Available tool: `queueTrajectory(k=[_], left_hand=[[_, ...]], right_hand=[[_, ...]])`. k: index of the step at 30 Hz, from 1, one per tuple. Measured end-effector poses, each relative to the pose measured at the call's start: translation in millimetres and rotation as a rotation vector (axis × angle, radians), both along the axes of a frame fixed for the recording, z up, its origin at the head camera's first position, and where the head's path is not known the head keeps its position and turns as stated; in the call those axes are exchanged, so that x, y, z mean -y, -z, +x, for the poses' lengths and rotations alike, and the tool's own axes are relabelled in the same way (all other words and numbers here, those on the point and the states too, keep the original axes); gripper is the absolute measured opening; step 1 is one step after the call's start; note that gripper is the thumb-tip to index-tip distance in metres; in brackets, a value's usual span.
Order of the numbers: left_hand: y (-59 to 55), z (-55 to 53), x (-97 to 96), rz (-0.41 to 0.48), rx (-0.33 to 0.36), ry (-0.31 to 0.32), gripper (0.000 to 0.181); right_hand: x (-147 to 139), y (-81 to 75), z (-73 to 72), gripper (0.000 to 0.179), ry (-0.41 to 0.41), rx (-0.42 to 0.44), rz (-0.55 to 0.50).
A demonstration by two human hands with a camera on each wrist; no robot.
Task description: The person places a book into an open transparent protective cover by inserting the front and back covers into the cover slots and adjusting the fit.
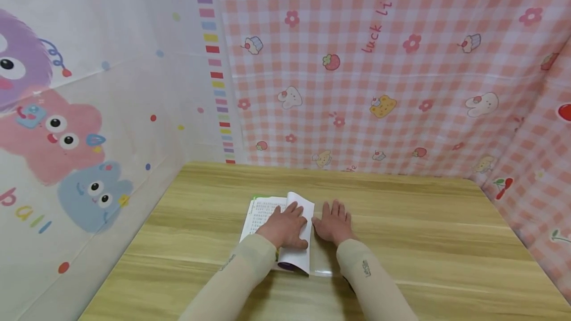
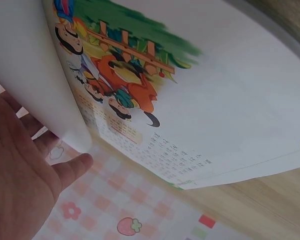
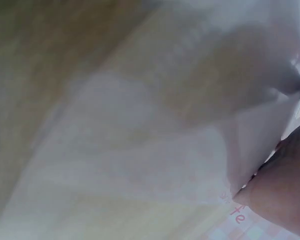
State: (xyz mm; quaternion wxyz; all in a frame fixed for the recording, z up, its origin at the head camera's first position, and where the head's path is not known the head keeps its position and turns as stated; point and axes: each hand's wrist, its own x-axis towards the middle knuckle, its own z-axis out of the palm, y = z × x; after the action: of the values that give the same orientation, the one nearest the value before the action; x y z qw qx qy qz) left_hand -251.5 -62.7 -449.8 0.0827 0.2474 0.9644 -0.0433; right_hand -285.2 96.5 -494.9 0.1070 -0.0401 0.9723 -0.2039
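Note:
A book (image 1: pixel 260 214) with printed text lies on the table, and a white leaf or cover (image 1: pixel 304 237) curls over its right part. My left hand (image 1: pixel 285 227) rests on that white leaf with its fingers spread. The left wrist view shows a coloured illustration (image 2: pixel 114 75) on a book page, beside my left hand (image 2: pixel 24 175). Just right of the book, my right hand (image 1: pixel 333 224) lies flat with straight fingers on a clear plastic sheet (image 1: pixel 323 272). The right wrist view shows the see-through sheet (image 3: pixel 124 165) blurred, with part of my right hand (image 3: pixel 280 190) at the right edge.
The wood-grain table (image 1: pixel 424 241) extends on both sides of the book. A pink checked cloth (image 1: pixel 357 88) hangs behind it, and a white cloth with cartoon figures (image 1: pixel 147 88) hangs along the left.

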Motion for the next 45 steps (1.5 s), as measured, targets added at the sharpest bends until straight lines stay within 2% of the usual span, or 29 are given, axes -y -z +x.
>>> queueTrajectory(k=[7, 16, 23, 29, 36, 45], left_hand=[[1.6, -2.7, 0.5, 0.002, 0.013, -0.014, 0.060], [3.4, -2.9, 1.9, -0.004, 0.007, -0.002, 0.060], [1.0, -1.7, 3.7, 0.017, 0.017, -0.007, 0.060], [0.7, -1.1, 2.3, 0.033, 0.039, -0.001, 0.061], [1.4, -2.2, 2.4, 0.003, 0.028, 0.018, 0.059], [1.9, -1.6, -0.5, 0.011, 0.029, 0.033, 0.060]], right_hand=[[0, -1.8, -0.6, 0.065, -0.004, 0.009, -0.010], [-4, -5.2, 0.4, 0.061, -0.033, 0.027, -0.008], [-8, -4.6, -1.8, 0.057, -0.047, -0.004, -0.026], [-9, -5.2, -1.7, 0.055, -0.053, -0.011, -0.010], [-9, -6.8, -2.0, 0.056, -0.047, 0.004, -0.026], [-10, -8.7, -2.5, 0.055, -0.053, -0.007, -0.029]])
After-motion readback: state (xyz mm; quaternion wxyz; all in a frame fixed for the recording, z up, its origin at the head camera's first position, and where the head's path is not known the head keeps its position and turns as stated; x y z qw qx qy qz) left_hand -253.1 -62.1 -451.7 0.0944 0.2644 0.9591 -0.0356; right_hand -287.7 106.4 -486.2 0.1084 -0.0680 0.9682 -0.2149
